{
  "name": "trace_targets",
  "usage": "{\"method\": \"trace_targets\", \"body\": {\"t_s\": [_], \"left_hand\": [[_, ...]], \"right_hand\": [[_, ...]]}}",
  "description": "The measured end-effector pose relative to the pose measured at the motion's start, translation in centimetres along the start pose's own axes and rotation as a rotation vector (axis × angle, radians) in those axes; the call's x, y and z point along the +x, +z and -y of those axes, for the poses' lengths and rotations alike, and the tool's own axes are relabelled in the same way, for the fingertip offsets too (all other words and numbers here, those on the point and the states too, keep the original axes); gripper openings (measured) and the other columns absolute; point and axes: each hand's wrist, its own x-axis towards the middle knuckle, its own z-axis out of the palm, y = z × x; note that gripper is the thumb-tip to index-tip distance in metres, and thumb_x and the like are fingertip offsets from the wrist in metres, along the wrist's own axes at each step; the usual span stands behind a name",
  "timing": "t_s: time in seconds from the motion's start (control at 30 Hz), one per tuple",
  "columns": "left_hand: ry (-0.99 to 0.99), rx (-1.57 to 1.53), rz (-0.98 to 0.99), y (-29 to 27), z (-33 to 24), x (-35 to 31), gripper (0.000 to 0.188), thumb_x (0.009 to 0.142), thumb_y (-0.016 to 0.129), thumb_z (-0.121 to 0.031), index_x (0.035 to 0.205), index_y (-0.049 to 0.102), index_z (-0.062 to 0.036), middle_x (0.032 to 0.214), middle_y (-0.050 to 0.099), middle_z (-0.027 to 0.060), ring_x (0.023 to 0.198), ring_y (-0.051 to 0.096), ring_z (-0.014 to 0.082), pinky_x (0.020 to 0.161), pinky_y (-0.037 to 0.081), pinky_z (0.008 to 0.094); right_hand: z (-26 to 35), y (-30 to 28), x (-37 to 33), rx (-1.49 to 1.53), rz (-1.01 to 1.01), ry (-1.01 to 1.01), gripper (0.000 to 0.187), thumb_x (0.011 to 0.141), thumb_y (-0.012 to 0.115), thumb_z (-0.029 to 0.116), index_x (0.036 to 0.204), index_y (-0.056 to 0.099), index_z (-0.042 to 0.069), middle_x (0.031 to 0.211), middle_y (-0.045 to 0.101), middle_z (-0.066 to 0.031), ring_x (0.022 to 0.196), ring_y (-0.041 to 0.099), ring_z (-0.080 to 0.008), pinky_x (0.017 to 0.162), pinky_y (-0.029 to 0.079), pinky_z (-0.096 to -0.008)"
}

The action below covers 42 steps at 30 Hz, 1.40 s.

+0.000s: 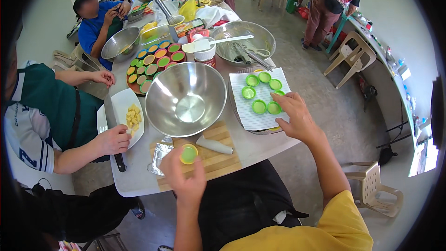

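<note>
Green cups, small, round and shallow with thick smooth rims, stand in a loose ring on a sheet of ruled white paper, right of centre in the frame. The paper looks thin and flat, its fine lines running across it, and it lies over a round tray that shows along its edge. Above the right side of the ring hangs the right hand, thumb and forefinger spread apart; whether a fingertip touches the nearest rim is hard to tell from this angle.

Lower centre, the left hand has its fingers clamped on a single yellow-rimmed cup, green inside, raised over a pale striped wooden board. On that board rests a smooth off-white cylinder, with a crinkled silvery wrapper at the board's left edge. Behind it, a wide bowl of polished metal curves up, bright reflections at its bottom.

To the left on the white bench, a squarish glossy plate carries pale yellow cubes, and a long knife with a black handle lies across its rim, beside a co-worker's hand.
</note>
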Motion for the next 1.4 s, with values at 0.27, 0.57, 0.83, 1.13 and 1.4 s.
{"method": "trace_targets", "body": {"t_s": [0.27,0.57,0.83,1.13,1.4], "left_hand": [[0.118,-0.157,0.582,11.3,-8.9,7.9,0.054,0.081,0.079,-0.012,0.130,0.058,0.0000,0.130,0.064,0.0182,0.106,0.068,0.0386,0.089,0.055,0.0467],[0.018,-0.012,0.896,18.1,-12.1,11.8,0.059,0.081,0.080,-0.016,0.133,0.057,0.0017,0.133,0.062,0.0212,0.107,0.070,0.0402,0.089,0.058,0.0483],[0.008,0.009,0.922,19.7,-12.3,12.4,0.060,0.078,0.082,-0.013,0.132,0.059,0.0007,0.124,0.068,0.0217,0.104,0.071,0.0404,0.089,0.058,0.0487],[0.032,0.019,0.894,19.8,-11.7,11.9,0.055,0.078,0.079,-0.008,0.128,0.060,0.0011,0.118,0.069,0.0222,0.101,0.071,0.0414,0.085,0.058,0.0496],[0.055,-0.016,0.817,15.2,-12.2,10.5,0.051,0.080,0.079,-0.009,0.126,0.060,0.0003,0.113,0.070,0.0215,0.096,0.071,0.0426,0.080,0.057,0.0508]], "right_hand": [[-4.0,-0.7,1.9,-0.052,0.121,-0.070,0.080,0.072,0.075,0.003,0.148,0.052,0.009,0.115,0.067,-0.0118,0.122,0.053,-0.0358,0.103,0.043,-0.0516],[-6.5,-1.7,2.5,-0.010,0.088,-0.136,0.081,0.071,0.078,0.004,0.147,0.051,0.005,0.110,0.068,-0.0092,0.110,0.057,-0.0312,0.096,0.043,-0.0464],[-8.0,-1.4,2.7,0.009,0.116,-0.141,0.079,0.072,0.079,0.005,0.146,0.051,0.004,0.110,0.069,-0.0096,0.110,0.057,-0.0310,0.094,0.043,-0.0461],[-7.7,-0.8,2.6,0.050,0.102,-0.155,0.079,0.072,0.078,0.004,0.146,0.051,0.003,0.110,0.069,-0.0110,0.110,0.058,-0.0317,0.094,0.043,-0.0459],[-4.9,-2.0,1.8,0.029,0.084,-0.153,0.081,0.075,0.078,0.007,0.149,0.048,0.002,0.103,0.067,-0.0118,0.105,0.060,-0.0314,0.094,0.043,-0.0464]]}}
